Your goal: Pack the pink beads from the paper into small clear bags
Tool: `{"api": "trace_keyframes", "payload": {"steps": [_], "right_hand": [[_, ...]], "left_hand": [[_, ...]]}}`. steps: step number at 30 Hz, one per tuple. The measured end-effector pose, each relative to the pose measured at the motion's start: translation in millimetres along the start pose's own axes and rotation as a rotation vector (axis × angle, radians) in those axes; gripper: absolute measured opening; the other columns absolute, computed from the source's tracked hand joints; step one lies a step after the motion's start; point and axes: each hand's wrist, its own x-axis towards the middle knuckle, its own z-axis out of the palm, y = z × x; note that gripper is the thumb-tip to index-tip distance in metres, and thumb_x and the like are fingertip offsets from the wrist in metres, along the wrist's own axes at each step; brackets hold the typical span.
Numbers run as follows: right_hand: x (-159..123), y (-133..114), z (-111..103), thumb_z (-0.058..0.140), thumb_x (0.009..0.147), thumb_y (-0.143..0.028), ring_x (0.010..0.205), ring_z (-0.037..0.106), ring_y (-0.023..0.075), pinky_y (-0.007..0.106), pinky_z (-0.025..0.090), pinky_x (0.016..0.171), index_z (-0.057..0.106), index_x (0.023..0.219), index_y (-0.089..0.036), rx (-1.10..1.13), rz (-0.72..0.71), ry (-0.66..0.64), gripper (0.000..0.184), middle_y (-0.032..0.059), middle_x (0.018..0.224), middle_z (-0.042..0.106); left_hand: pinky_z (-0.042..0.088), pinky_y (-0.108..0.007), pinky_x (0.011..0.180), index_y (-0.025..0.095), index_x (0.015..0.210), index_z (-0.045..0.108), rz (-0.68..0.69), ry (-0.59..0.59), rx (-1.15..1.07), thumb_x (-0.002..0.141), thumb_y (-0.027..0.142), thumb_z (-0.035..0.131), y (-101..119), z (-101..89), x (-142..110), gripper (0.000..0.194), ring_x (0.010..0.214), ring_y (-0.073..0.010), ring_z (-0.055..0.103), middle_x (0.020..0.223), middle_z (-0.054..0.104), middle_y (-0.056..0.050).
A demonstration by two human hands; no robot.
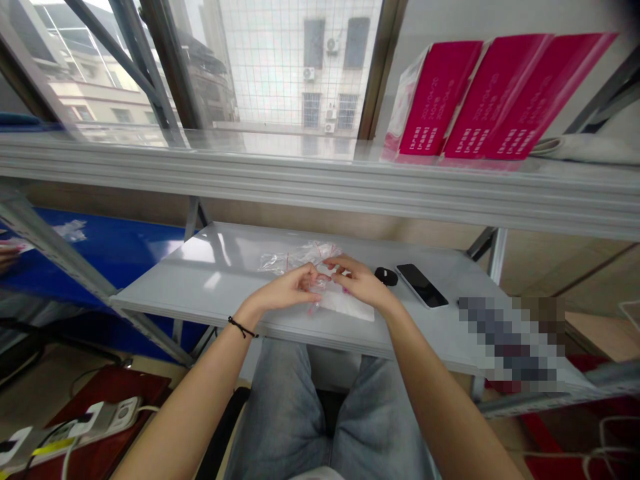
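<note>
Over the grey shelf table, my left hand (297,287) has its fingers curled, closed on a small clear plastic bag (318,285) with pinkish-red marks. The bag hangs below the fingertips, and its details are blurred. Just right of it, my right hand (359,279) has bent fingers held apart, the tips close to the bag and to my left fingers. Whether they touch the bag is hard to see. A white sheet (350,307) lies under my hands. Behind them is a loose pile of clear plastic bags (285,260) with thin red lines.
Right of my hands lie a small black object (386,276) and a phone (421,285). A raised shelf (300,180) crosses in front, bearing magenta boxes (440,100). At left are a blue table (145,233), another person's hand (9,255) and a power strip (107,420) below.
</note>
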Motion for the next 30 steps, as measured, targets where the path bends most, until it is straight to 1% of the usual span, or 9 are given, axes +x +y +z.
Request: {"api": "trace_keyframes", "payload": {"steps": [4, 7, 15, 17, 19, 21, 24, 27, 30], "right_hand": [[-11.2, -14.0, -8.6, 0.063, 0.091, -0.031, 0.099, 0.064, 0.021, 0.034, 0.049, 0.086, 0.074, 0.107, -0.025, 0.116, -0.033, -0.175, 0.02, 0.0059, 0.113, 0.069], [-18.5, -18.4, -12.1, 0.064, 0.093, -0.035, 0.093, 0.064, 0.0199, 0.033, 0.048, 0.084, 0.074, 0.104, -0.025, 0.173, -0.004, -0.235, 0.018, 0.0043, 0.106, 0.07], [-34.2, -19.8, -8.9, 0.067, 0.092, -0.036, 0.081, 0.058, 0.017, 0.029, 0.045, 0.076, 0.068, 0.088, -0.021, 0.286, 0.002, -0.19, 0.015, 0.0012, 0.088, 0.063], [-40.0, -22.0, -7.8, 0.064, 0.093, -0.036, 0.083, 0.059, 0.0176, 0.029, 0.045, 0.077, 0.067, 0.088, -0.021, 0.262, 0.012, -0.11, 0.016, 0.0014, 0.088, 0.063], [-49.3, -26.2, -6.1, 0.061, 0.095, -0.037, 0.084, 0.059, 0.0184, 0.029, 0.046, 0.077, 0.066, 0.089, -0.021, 0.214, 0.028, 0.021, 0.017, 0.0021, 0.089, 0.064], [-63.0, -32.0, -1.4, 0.058, 0.096, -0.039, 0.081, 0.059, 0.0187, 0.029, 0.046, 0.074, 0.065, 0.092, -0.022, 0.168, 0.074, 0.16, 0.019, 0.0025, 0.087, 0.063], [-89.5, -42.0, 13.6, 0.055, 0.098, -0.041, 0.075, 0.059, 0.0189, 0.029, 0.046, 0.069, 0.063, 0.094, -0.023, 0.105, 0.161, 0.33, 0.021, 0.003, 0.084, 0.064], [-114.4, -51.6, 32.3, 0.053, 0.099, -0.041, 0.074, 0.06, 0.0199, 0.03, 0.046, 0.069, 0.062, 0.092, -0.023, 0.059, 0.207, 0.385, 0.021, 0.0034, 0.083, 0.065], [-130.0, -58.7, 42.8, 0.051, 0.1, -0.038, 0.075, 0.062, 0.0212, 0.031, 0.047, 0.068, 0.061, 0.092, -0.025, 0.023, 0.224, 0.356, 0.019, 0.0039, 0.084, 0.066]], "left_hand": [[0.045, -0.029, 0.084, 0.021, 0.094, 0.046, -0.014, -0.119, -0.221, 0.083, 0.023, 0.077, 8.0, 5.0, -5.5, 0.034, 0.099, -0.0166, 0.064, 0.1, 0.065, -0.002], [0.045, -0.028, 0.083, 0.022, 0.096, 0.043, -0.022, -0.175, -0.277, 0.084, 0.021, 0.076, 10.6, 8.8, -7.3, 0.035, 0.1, -0.0158, 0.066, 0.106, 0.068, -0.004], [0.051, -0.032, 0.083, 0.025, 0.102, 0.041, -0.041, -0.222, -0.416, 0.08, 0.021, 0.08, 16.4, 22.6, -6.6, 0.045, 0.106, -0.0217, 0.07, 0.112, 0.07, -0.005], [0.052, -0.032, 0.082, 0.026, 0.109, 0.044, -0.065, -0.144, -0.423, 0.079, 0.023, 0.081, 19.1, 26.6, -12.0, 0.047, 0.106, -0.0218, 0.07, 0.116, 0.069, -0.007], [0.053, -0.033, 0.085, 0.027, 0.118, 0.048, -0.061, 0.034, -0.397, 0.08, 0.026, 0.08, 21.0, 35.0, -21.2, 0.05, 0.108, -0.0217, 0.068, 0.123, 0.068, -0.009], [0.053, -0.033, 0.087, 0.025, 0.122, 0.054, -0.036, 0.239, -0.354, 0.081, 0.03, 0.079, 20.5, 50.0, -32.9, 0.048, 0.11, -0.0221, 0.066, 0.125, 0.067, -0.011], [0.054, -0.032, 0.084, 0.021, 0.116, 0.066, -0.033, 0.45, -0.278, 0.082, 0.036, 0.078, 15.0, 80.6, -50.9, 0.039, 0.097, -0.0203, 0.066, 0.113, 0.071, -0.009], [0.054, -0.03, 0.077, 0.02, 0.113, 0.07, -0.051, 0.627, -0.212, 0.084, 0.038, 0.076, 7.8, 104.8, -64.9, 0.035, 0.086, -0.0185, 0.065, 0.098, 0.072, -0.007], [0.054, -0.03, 0.075, 0.019, 0.107, 0.074, -0.053, 0.642, -0.131, 0.086, 0.039, 0.074, 5.3, 111.3, -74.5, 0.029, 0.082, -0.0191, 0.064, 0.092, 0.072, -0.007]]}}
